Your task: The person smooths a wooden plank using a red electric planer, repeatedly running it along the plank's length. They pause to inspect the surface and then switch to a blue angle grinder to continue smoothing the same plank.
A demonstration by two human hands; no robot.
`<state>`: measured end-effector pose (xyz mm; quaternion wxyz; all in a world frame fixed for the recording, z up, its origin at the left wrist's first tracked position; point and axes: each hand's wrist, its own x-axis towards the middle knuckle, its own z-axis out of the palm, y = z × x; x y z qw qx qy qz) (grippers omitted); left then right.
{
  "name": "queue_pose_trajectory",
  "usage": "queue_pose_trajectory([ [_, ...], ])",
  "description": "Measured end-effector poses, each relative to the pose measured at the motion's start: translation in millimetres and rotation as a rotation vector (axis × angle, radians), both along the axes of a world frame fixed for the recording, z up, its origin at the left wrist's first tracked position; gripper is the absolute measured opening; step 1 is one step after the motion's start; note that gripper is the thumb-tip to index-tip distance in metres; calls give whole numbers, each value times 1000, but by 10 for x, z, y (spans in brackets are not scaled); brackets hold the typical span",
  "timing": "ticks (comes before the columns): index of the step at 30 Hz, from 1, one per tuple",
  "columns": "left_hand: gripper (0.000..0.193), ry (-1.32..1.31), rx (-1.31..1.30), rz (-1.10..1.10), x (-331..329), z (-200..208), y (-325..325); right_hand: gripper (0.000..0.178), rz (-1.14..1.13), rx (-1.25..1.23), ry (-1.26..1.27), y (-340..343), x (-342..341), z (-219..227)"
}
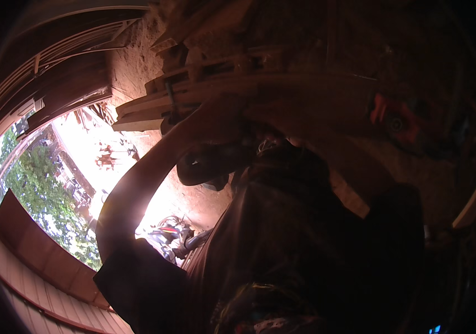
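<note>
Both my arms reach forward over a wooden plank (143,121) that lies on the work surface ahead of me. My left hand (224,117) and my right hand (274,119) come close together at the near edge of the wood, in front of my body. Deep shadow hides the fingers of both, so what they hold, if anything, does not show. A thin upright bar, possibly part of a clamp (171,97), stands against the boards to the left of my left hand.
A red and black power tool (396,121) sits to the right. Behind the plank lie more boards and a slatted wooden piece (215,68). A dark shoe (199,167) shows below on the brown ground. Far left, bright daylight falls past green trees (43,178); a motorcycle-like shape (174,236) stands there.
</note>
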<state>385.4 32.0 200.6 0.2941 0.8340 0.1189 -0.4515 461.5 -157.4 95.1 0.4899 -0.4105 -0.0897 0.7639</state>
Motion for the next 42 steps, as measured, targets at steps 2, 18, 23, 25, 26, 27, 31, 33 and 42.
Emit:
queue_pose_trajectory([
  [2, 43, -124, -3, 14, -26, 30, -27, 26, -79, 70, -145, -72, -92, -5],
  [18, 32, 30, 38, 43, 249, 332, -312, 71, -292, 419, -997, -267, -745, -314],
  [23, 29, -182, -7, 211, 237, 272, -405, 75, -492, 497, -682, -208, -926, -439],
  [25, 34, -79, 66, -7, 263, 314, -369, 75, -460, 515, -842, -181, -696, -356],
  [26, 36, -60, 61, -45, 233, 308, -330, 75, -423, 512, -989, -160, -599, -294],
  [27, 38, -43, 55, -84, 203, 297, -296, 74, -358, 501, -975, -143, -614, -261],
  [31, 45, 91, 69, -17, 269, 268, -280, 73, -413, 454, -922, -91, -713, -238],
  [33, 46, 91, 23, -48, 240, 278, -215, 74, -511, 435, -926, -85, -798, -227],
  [42, 58, 49, 3, -97, 238, 383, -166, 89, -537, 403, -1010, -92, -831, -225],
])
